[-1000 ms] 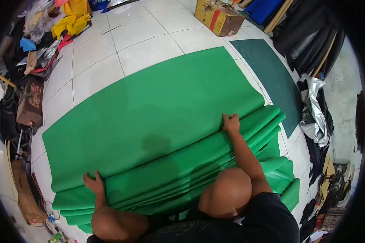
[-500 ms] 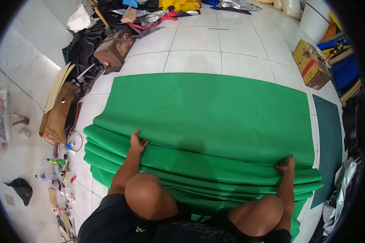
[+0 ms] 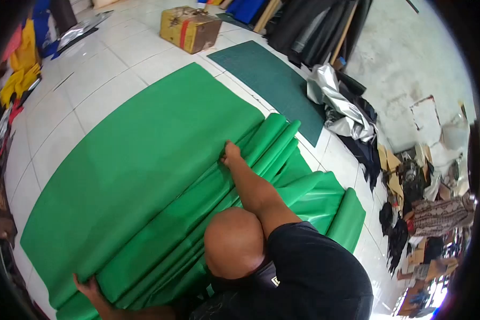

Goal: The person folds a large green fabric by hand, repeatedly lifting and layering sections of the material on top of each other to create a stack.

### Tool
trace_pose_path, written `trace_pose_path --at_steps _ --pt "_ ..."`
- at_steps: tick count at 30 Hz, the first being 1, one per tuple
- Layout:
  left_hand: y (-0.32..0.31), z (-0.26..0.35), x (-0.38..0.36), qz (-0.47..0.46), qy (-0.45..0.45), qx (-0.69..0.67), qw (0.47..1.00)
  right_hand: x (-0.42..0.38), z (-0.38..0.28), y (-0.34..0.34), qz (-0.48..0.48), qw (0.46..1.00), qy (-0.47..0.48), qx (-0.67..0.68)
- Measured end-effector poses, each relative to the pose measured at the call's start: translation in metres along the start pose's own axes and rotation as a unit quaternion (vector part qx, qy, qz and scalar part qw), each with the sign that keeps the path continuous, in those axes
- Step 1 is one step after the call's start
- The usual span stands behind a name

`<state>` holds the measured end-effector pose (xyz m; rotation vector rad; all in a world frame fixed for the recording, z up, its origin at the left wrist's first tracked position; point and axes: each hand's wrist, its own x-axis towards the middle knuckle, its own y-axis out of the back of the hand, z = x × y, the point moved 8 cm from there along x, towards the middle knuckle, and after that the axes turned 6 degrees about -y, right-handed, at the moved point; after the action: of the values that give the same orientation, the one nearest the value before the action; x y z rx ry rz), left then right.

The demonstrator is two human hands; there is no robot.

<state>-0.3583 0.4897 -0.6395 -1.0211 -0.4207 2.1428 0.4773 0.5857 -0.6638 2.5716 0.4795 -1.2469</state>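
A large green sheet (image 3: 144, 122) lies on the tiled floor, flat on its far side and gathered in long folds close to my knees. At the lower left my left hand (image 3: 88, 288) grips a fold of it, thumb out on top. My right hand (image 3: 230, 153) holds the same fold near the sheet's right part, its fingertips partly hidden by the material. To the right of the folds, a rolled part of the green material (image 3: 348, 220) rests on the floor.
A dark green mat (image 3: 272, 80) lies beyond the sheet, near a yellow and brown box (image 3: 189, 29). Silver material (image 3: 338, 101) is heaped by the wall. Coloured scraps (image 3: 21, 80) are at the far left. Another person in patterned clothing (image 3: 440, 216) is at the right.
The view has swung to the right, bringing the rolled part, the wall and another person into sight. Both hands remain on the fold.
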Motion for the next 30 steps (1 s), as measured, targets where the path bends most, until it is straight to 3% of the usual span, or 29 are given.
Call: trace_pose_path --at_steps 2,3,4,5,7,8,10,11,13,14,19,24,26,27,28,29,30 --pt "-0.004 0.001 0.003 -0.016 -0.002 -0.026 1.0 -0.051 -0.008 -0.015 -0.075 0.996 0.01 0.036" --pt "-0.005 0.001 -0.003 -0.024 -0.008 -0.057 0.998 -0.049 -0.009 -0.013 -0.076 0.996 0.01 0.036" --pt "-0.016 -0.008 -0.02 -0.021 -0.011 -0.055 0.998 -0.041 -0.015 -0.017 -0.144 0.988 0.017 0.056" --pt "-0.025 -0.004 -0.035 0.017 -0.037 -0.054 0.998 -0.043 -0.016 -0.024 -0.212 0.974 0.024 0.08" --pt "-0.014 0.002 -0.038 0.054 -0.065 -0.056 0.995 -0.04 -0.017 -0.03 -0.24 0.968 0.025 0.063" --pt "0.005 0.017 -0.022 -0.025 -0.135 0.05 0.989 -0.039 -0.018 -0.035 -0.267 0.962 0.029 0.046" --pt "0.033 0.042 0.0 -0.1 -0.21 0.154 0.96 -0.021 -0.02 -0.041 -0.269 0.962 0.037 0.02" --pt "0.055 0.037 0.013 -0.086 -0.13 0.085 0.984 -0.013 -0.022 -0.039 -0.268 0.962 0.048 -0.006" --pt "0.047 0.039 0.012 -0.083 -0.063 0.006 0.994 -0.046 -0.041 -0.032 -0.236 0.968 0.083 -0.021" --pt "0.044 0.05 0.005 -0.062 -0.092 0.027 0.993 -0.068 -0.054 -0.026 -0.195 0.973 0.117 -0.039" --pt "-0.033 0.127 -0.074 -0.007 -0.224 0.037 0.974 -0.154 -0.125 -0.009 -0.239 0.944 0.194 0.117" --pt "-0.109 0.23 -0.133 0.022 -0.34 -0.003 0.94 -0.265 -0.219 -0.01 -0.312 0.879 0.281 0.226" --pt "-0.125 0.286 -0.099 -0.124 -0.37 0.011 0.921 -0.285 -0.251 -0.038 -0.352 0.856 0.298 0.232" --pt "-0.186 0.284 -0.115 -0.157 -0.392 0.041 0.906 -0.293 -0.264 -0.059 -0.387 0.839 0.312 0.224" --pt "-0.192 0.299 -0.064 -0.168 -0.332 -0.013 0.928 -0.298 -0.268 -0.086 -0.386 0.842 0.307 0.218" --pt "-0.233 0.287 -0.062 -0.143 -0.376 0.008 0.916 -0.3 -0.271 -0.112 -0.382 0.847 0.3 0.214" --pt "-0.221 0.303 0.005 -0.152 -0.413 0.068 0.895 -0.287 -0.274 -0.153 -0.458 0.802 0.339 0.181"
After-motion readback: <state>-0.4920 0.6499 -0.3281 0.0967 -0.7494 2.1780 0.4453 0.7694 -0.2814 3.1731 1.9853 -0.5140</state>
